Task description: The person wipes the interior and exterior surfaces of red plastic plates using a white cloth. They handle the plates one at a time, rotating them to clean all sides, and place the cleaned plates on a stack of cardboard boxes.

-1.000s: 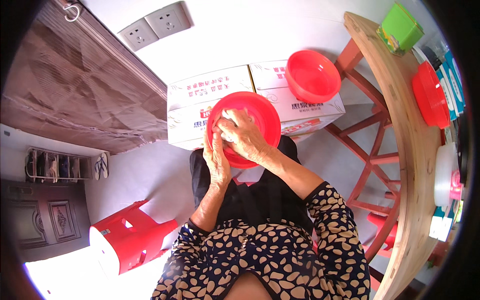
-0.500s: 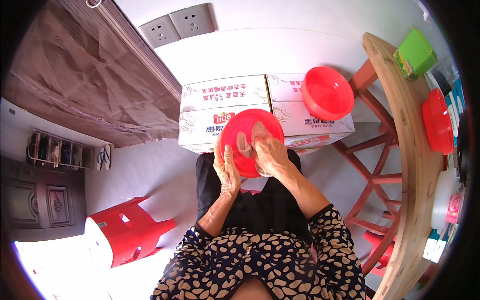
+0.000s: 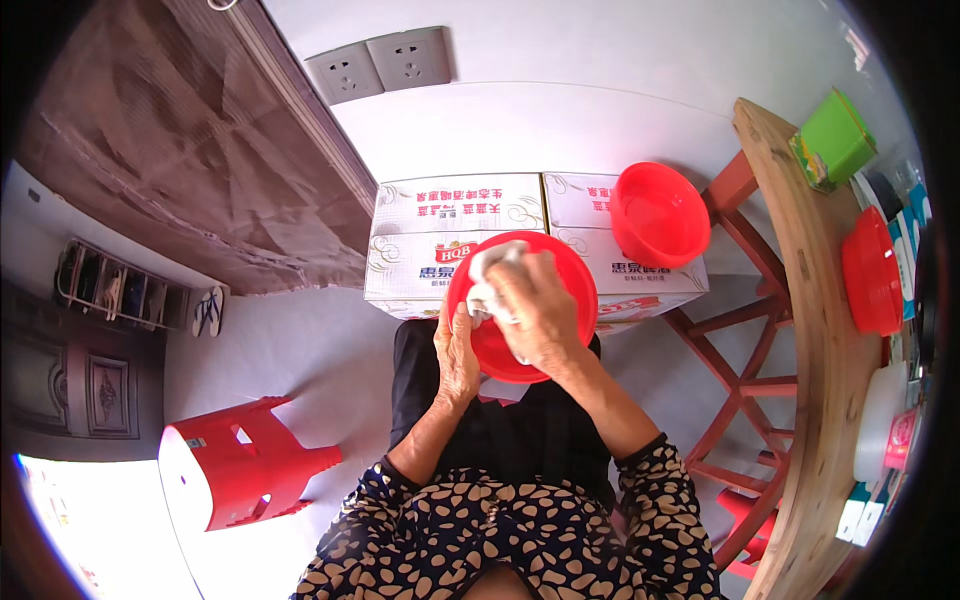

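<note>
A round red plastic basin [image 3: 567, 275] is held over my lap, its inside facing up toward me. My left hand [image 3: 456, 352] grips its near left rim, thumb on the inner side and fingers behind the wall. Inside the basin my right hand [image 3: 540, 310] presses a crumpled whitish cloth [image 3: 487, 290] against the left part of the rim. The basin's bottom is mostly covered by the cloth and my right hand. A second red basin [image 3: 660, 215] rests on the white cartons to the right, with nothing visible in it.
White printed cartons [image 3: 420, 205] stand against the wall ahead. A wooden table [image 3: 835, 330] on the right carries another red basin [image 3: 872, 272] and a green container [image 3: 838, 140]. Beneath it are reddish wooden legs. A red plastic stool [image 3: 245, 465] lies on its side at the left.
My right hand and the cloth have moved from the basin's middle to its left rim. The held basin has shifted slightly right. The whole view has tilted a little.
</note>
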